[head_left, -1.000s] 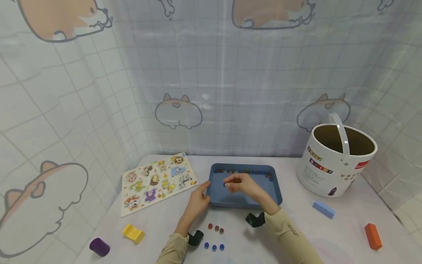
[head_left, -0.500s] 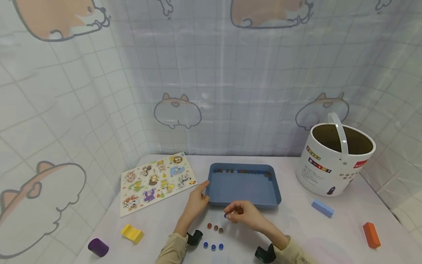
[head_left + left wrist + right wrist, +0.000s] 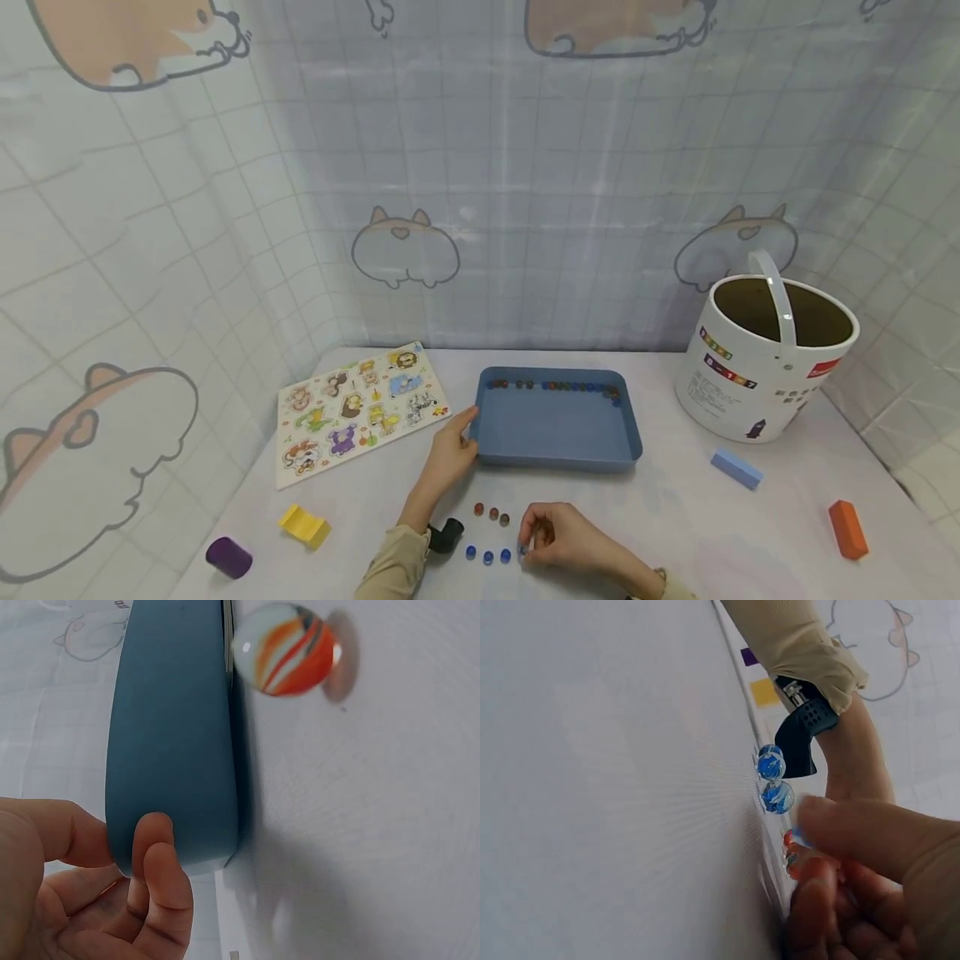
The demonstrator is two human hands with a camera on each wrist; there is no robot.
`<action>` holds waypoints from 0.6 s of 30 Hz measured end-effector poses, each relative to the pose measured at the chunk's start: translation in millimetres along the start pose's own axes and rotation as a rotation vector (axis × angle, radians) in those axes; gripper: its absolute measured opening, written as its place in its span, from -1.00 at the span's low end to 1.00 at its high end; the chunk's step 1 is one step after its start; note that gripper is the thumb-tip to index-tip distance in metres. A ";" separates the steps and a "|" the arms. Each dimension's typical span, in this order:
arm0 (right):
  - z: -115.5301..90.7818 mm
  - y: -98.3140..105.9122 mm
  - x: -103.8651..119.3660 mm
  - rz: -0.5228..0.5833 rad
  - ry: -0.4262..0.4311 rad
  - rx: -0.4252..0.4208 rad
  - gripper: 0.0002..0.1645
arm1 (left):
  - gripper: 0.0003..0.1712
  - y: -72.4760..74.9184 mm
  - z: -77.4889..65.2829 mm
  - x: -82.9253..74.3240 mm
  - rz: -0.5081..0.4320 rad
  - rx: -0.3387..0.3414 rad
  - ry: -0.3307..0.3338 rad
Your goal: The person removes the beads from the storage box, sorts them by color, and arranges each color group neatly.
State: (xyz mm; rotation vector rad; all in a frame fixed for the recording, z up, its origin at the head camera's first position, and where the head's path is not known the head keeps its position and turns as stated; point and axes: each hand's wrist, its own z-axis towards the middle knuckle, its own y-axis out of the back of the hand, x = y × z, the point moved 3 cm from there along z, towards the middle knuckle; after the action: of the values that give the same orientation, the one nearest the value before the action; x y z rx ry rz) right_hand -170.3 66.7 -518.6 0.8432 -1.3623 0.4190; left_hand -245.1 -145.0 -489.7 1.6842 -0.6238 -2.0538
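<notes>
A blue-grey tray (image 3: 558, 461) holds a line of small marbles (image 3: 573, 387) along its far wall. My left hand (image 3: 450, 454) grips the tray's near left corner, thumb and fingers about the wall in the left wrist view. Down on the table, my right hand (image 3: 566, 537) pinches a blue marble (image 3: 522, 550) at the right end of a row of blue marbles (image 3: 488, 557). Above that row lie three reddish-brown marbles (image 3: 493, 513). One of the marbles close to the tray shows orange and white swirls (image 3: 285, 649) in the left wrist view.
An animal puzzle board (image 3: 360, 417) lies left of the tray. A yellow block (image 3: 304, 527) and a purple cylinder (image 3: 228, 557) sit at front left. On the right stand a white bucket (image 3: 738, 392), a blue block (image 3: 737, 468) and an orange block (image 3: 848, 530).
My right hand has come out of the tray toward the front of the table, carrying a blue marble to the blue row's right end. The left hand has stayed at the tray corner.
</notes>
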 end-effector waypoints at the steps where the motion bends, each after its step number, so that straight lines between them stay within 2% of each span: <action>1: -0.9 -0.8 -0.2 -0.002 0.005 0.014 -0.82 | -0.30 -0.5 0.0 0.1 0.002 0.001 0.001; 4: -3.1 -3.6 -0.7 -0.020 0.011 0.052 -0.83 | -0.30 -1.7 -0.4 0.4 -0.001 0.004 0.009; 10: -3.6 -2.5 1.4 -0.048 0.007 0.051 -0.80 | -0.30 -3.0 -0.4 0.7 -0.014 0.005 0.006; 15: 2.2 10.6 12.8 -0.016 -0.027 0.030 -0.79 | -0.30 -2.6 0.0 1.0 -0.023 0.006 0.002; 18: 9.6 24.8 27.3 0.007 -0.012 0.012 -0.77 | -0.31 -2.0 0.6 1.3 -0.024 0.003 -0.001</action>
State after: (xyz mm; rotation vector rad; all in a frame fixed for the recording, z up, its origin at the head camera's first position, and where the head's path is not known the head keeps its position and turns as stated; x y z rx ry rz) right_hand -189.0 70.3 -485.6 0.8520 -1.3758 0.4286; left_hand -245.9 -144.1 -491.8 1.7000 -0.6098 -2.0714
